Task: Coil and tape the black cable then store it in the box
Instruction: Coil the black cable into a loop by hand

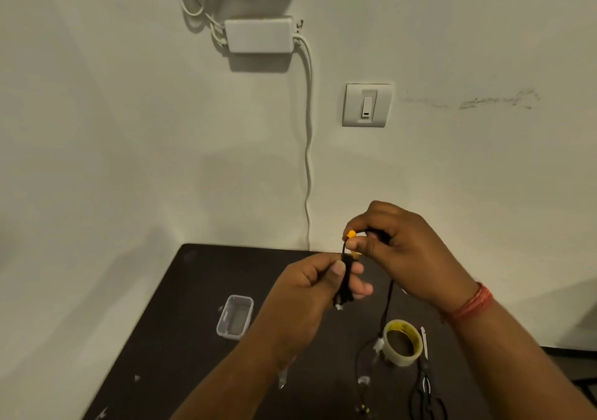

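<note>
Both hands are up above the dark bench [200, 290]. The left hand [307, 293] pinches a small bundle of the thin black cable [346, 277]. The right hand [400, 251] grips the cable's yellow end [350, 234]. More cable hangs down beside the roll of clear tape [402, 342]. The small clear plastic box [235, 317] sits open to the left.

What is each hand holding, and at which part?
The left hand pinches the bundled loops of the black cable. The right hand holds the same cable at its yellow-tipped end.
</note>
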Demonstrator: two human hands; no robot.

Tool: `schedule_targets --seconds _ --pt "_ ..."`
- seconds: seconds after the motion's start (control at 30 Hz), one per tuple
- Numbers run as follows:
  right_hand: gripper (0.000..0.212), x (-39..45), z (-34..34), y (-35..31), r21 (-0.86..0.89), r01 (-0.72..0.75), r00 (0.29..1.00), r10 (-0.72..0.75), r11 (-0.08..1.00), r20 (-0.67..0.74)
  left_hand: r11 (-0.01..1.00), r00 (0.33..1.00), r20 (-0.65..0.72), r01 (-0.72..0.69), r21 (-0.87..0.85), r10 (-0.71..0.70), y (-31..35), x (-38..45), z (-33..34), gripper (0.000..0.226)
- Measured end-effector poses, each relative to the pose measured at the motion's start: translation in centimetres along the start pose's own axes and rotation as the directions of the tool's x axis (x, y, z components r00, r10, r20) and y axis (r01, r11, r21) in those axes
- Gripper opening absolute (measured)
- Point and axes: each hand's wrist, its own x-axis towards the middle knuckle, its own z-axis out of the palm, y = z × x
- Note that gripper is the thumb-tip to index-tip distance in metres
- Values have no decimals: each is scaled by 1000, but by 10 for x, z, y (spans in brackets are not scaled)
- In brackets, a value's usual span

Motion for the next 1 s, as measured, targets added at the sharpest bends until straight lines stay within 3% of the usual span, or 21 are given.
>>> schedule_targets --seconds 0.13,0.27,0.4,0.57,0.73,0.83,0.9,1.0 --pt "14 -8 22 8 197 -64 998 58 978 36 994 999 18 -34 -108 36 11 -1 2 25" --pt "32 -29 54 4 248 -188 981 169 950 94 977 995 -16 -100 -190 98 22 5 1 25" --pt "10 -44 70 -13 158 -212 965 180 964 193 953 993 -81 -110 -283 91 25 17 -6 25" --pt "19 -54 61 -26 -95 -142 973 156 985 169 986 980 -168 -127 -104 108 17 29 -15 23" --pt "9 -49 30 -40 -303 26 999 -11 953 51 985 982 -176 -40 168 70 2 23 -10 23" --pt "6 -38 9 -37 -361 72 996 -48 930 75 951 995 -77 -40 306 67 -5 15 -5 26" --pt "7 -30 1 -29 -373 99 993 -69 922 92 954 1000 -21 -13 301 21 -7 10 -3 29" --pt "6 -23 -3 -11 -202 59 997 -49 978 55 978 998 40 48 202 -57 -4 1 -2 31"
